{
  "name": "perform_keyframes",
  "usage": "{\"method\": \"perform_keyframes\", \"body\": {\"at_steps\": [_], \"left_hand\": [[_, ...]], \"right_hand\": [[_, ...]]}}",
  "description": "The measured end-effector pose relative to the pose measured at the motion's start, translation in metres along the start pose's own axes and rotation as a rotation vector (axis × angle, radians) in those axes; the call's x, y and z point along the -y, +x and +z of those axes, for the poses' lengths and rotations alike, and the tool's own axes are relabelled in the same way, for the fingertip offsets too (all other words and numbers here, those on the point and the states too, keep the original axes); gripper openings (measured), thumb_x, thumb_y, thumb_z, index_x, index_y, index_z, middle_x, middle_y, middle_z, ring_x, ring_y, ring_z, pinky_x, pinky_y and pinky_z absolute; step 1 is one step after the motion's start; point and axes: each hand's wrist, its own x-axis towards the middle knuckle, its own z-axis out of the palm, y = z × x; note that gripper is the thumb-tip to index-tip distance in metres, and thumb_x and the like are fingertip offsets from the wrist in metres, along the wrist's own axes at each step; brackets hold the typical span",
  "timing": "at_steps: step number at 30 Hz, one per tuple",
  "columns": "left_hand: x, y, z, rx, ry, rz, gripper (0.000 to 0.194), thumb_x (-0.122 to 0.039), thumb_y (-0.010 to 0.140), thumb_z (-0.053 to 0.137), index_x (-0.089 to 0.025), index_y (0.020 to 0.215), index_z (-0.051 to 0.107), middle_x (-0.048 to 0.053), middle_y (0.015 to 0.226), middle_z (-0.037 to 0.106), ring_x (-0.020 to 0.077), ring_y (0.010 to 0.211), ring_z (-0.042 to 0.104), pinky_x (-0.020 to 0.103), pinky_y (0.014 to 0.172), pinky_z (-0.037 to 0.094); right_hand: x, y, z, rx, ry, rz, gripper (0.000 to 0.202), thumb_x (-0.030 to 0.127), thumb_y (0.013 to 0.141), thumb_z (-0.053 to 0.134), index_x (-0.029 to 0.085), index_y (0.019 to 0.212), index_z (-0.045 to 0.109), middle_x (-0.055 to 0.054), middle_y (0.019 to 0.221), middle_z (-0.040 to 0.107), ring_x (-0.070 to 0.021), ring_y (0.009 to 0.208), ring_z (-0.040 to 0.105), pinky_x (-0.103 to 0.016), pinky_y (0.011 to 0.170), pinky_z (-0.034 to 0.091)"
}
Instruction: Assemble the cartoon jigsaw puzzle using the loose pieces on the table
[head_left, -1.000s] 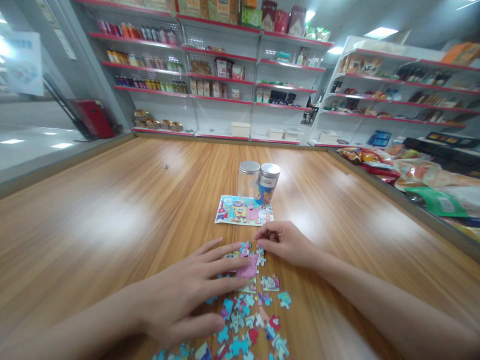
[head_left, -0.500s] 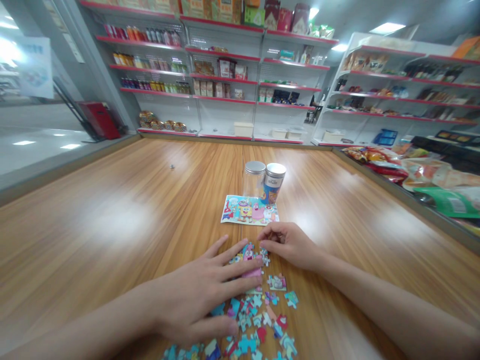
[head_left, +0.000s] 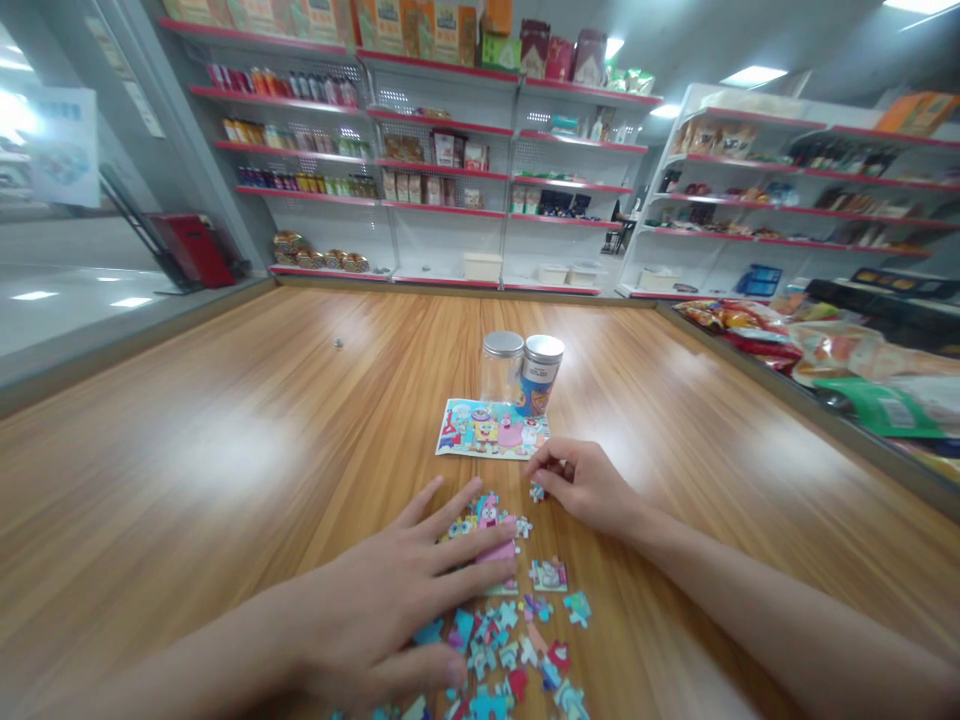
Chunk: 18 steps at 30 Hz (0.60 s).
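My left hand (head_left: 405, 585) lies spread over a partly joined jigsaw puzzle (head_left: 489, 512), hiding much of it; a pink cartoon figure and some yellow show between the fingers. Just right of that section, my right hand (head_left: 581, 485) pinches a small jigsaw piece (head_left: 537, 491) between thumb and fingertips, apart from the joined part. A small joined pair or cluster of pieces (head_left: 550, 575) sits to the right of my left fingertips. Several loose pieces (head_left: 491, 635), mostly blue with some red and purple, are scattered nearer me, partly under my left hand.
Beyond my hands lies a cartoon picture sheet (head_left: 491, 430). A clear jar (head_left: 501, 372) with a silver lid and a blue labelled can (head_left: 538, 378) stand at its far edge. Snack bags (head_left: 885, 405) line the right side. Stocked shelves (head_left: 442, 170) rise behind the wooden table (head_left: 225, 430).
My right hand has moved a little away from the joined section, with a small piece now showing in its fingertips. My left hand stays spread on the puzzle. The view has shifted slightly.
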Motion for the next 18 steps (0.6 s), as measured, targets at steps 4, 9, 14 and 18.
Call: {"method": "perform_keyframes", "body": {"at_steps": [4, 9, 14, 18], "left_hand": [[0.003, 0.0, 0.002, 0.012, 0.017, -0.001, 0.078, -0.058, 0.099, 0.051, -0.033, 0.163, 0.011, -0.001, 0.169, 0.014, 0.038, 0.155, -0.007, 0.067, 0.125, -0.001], [0.009, -0.002, 0.006, -0.06, 0.053, -0.031, 0.074, -0.046, 0.103, 0.05, -0.031, 0.163, 0.009, 0.001, 0.169, 0.015, 0.0343, 0.157, -0.005, 0.062, 0.127, 0.007], [0.016, -0.007, 0.01, -0.208, 0.058, -0.07, 0.059, -0.027, 0.104, 0.047, -0.029, 0.16, 0.028, 0.003, 0.166, 0.03, 0.0319, 0.158, 0.006, 0.059, 0.127, 0.019], [0.022, -0.008, 0.016, -0.352, 0.064, -0.08, 0.053, -0.02, 0.1, 0.052, -0.026, 0.152, 0.043, 0.007, 0.16, 0.042, 0.0318, 0.157, 0.017, 0.059, 0.125, 0.029]], "right_hand": [[-0.002, 0.003, -0.008, 0.064, -0.028, -0.052, 0.01, 0.014, 0.087, 0.061, 0.016, 0.085, 0.071, -0.002, 0.072, 0.068, -0.0125, 0.062, 0.06, -0.023, 0.058, 0.045], [0.002, 0.002, -0.011, 0.099, -0.085, -0.115, 0.011, 0.011, 0.086, 0.062, 0.016, 0.087, 0.072, -0.002, 0.078, 0.069, -0.0123, 0.065, 0.059, -0.023, 0.062, 0.045], [0.003, -0.001, -0.01, 0.092, -0.136, -0.163, 0.013, 0.009, 0.087, 0.062, 0.017, 0.09, 0.072, -0.003, 0.082, 0.068, -0.0125, 0.068, 0.058, -0.023, 0.064, 0.045], [0.001, -0.002, -0.01, 0.079, -0.17, -0.203, 0.015, 0.009, 0.087, 0.062, 0.018, 0.091, 0.072, -0.003, 0.084, 0.066, -0.0126, 0.07, 0.058, -0.024, 0.065, 0.045]]}}
